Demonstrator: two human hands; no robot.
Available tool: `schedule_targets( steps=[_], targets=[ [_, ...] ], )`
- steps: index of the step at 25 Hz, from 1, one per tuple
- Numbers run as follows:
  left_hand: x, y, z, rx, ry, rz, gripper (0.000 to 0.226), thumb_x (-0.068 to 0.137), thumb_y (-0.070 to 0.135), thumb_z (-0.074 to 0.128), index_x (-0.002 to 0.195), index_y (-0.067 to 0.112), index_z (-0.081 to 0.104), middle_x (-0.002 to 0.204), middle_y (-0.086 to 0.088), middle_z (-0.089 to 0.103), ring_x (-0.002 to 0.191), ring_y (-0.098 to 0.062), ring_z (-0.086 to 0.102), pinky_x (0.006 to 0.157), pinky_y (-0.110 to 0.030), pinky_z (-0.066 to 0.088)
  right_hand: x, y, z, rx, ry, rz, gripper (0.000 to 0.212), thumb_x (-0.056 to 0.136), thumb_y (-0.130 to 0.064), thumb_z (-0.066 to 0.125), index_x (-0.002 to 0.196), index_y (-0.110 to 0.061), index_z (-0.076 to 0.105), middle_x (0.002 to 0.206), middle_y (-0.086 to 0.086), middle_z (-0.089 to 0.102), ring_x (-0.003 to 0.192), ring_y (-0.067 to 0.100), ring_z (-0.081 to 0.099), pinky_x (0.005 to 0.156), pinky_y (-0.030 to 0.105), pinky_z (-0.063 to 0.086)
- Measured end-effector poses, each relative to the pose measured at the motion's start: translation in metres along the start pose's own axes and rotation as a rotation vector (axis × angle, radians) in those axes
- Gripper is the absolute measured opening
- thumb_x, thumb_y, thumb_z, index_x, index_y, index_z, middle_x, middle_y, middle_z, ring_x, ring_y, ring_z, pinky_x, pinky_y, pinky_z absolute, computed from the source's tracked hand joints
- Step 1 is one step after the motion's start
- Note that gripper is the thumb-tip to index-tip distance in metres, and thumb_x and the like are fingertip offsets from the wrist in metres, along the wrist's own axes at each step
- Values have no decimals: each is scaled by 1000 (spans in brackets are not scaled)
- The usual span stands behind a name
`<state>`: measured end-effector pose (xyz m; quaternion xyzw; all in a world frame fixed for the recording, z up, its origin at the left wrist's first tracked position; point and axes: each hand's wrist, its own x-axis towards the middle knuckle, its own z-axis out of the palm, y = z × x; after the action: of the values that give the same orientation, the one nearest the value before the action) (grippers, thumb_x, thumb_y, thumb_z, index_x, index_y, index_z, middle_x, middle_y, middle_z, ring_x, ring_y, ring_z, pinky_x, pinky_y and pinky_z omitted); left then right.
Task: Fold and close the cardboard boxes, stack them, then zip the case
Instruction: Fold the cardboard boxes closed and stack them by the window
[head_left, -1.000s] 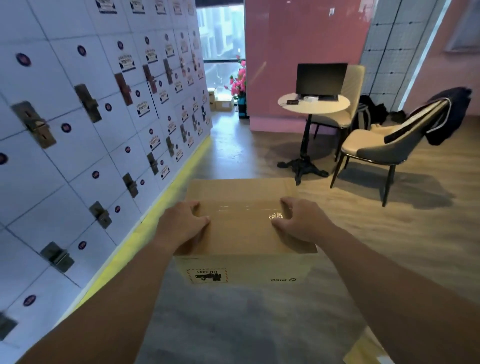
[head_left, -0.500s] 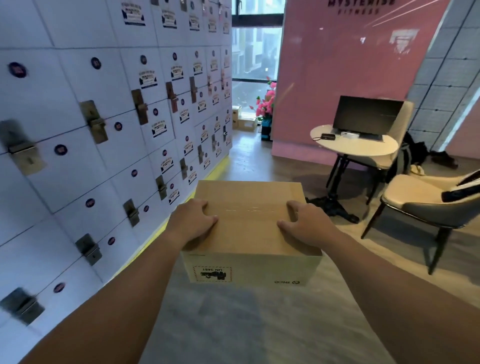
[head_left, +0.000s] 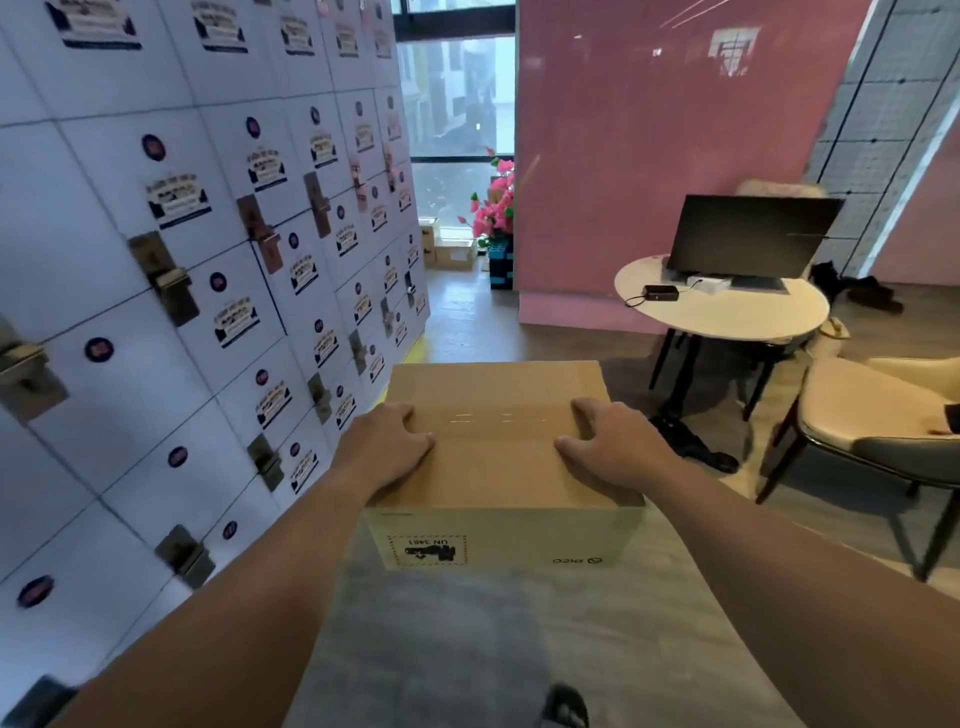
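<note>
Your left hand and right hand clasp opposite top edges of the closed, taped cardboard box, fingers curled over its sides, the box held level between them beside the locker wall

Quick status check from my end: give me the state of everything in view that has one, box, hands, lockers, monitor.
cardboard box: flaps closed, clear tape along the top seam, held up off the floor.
left hand: grips the box's left top edge, fingers curled.
right hand: grips the box's right top edge, fingers curled.
lockers: doors all shut.
monitor: screen dark, upright on the round table.
</note>
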<state>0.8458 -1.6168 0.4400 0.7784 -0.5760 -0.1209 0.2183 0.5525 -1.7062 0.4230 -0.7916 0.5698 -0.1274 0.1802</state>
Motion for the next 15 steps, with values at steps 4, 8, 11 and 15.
schedule_targets(
  steps=[4, 8, 11, 15],
  targets=[
    [127, 1, 17, 24, -6, -6, 49, 87, 49, 64, 128, 23, 61, 116, 2, 65, 87, -12, 51, 69, -26, 39, 130, 14, 6, 57, -15, -11, 78, 83, -67, 58, 149, -30, 41, 133, 8, 55, 110, 26, 57, 82, 35, 44],
    [254, 6, 21, 5, 3, -55, 43, 86, 47, 64, 123, 23, 62, 114, 3, 66, 91, -13, 56, 73, -30, 44, 268, 13, -3, 90, -60, -9, 80, 83, -66, 59, 151, -30, 39, 136, 8, 53, 112, 23, 55, 85, 35, 45],
    [339, -1, 21, 17, 18, -61, 45, 89, 48, 63, 126, 22, 61, 114, 2, 65, 93, -16, 57, 74, -31, 46, 356, 7, -7, 76, -78, -25, 81, 82, -69, 56, 152, -32, 38, 135, 8, 52, 113, 24, 55, 86, 35, 44],
    [473, -20, 33, 12, 19, -78, 45, 89, 50, 61, 125, 23, 61, 109, 4, 64, 90, -15, 58, 71, -30, 45, 496, 0, 1, 56, -111, -27, 83, 81, -70, 57, 153, -33, 37, 140, 8, 51, 120, 26, 54, 89, 37, 43]
  ],
)
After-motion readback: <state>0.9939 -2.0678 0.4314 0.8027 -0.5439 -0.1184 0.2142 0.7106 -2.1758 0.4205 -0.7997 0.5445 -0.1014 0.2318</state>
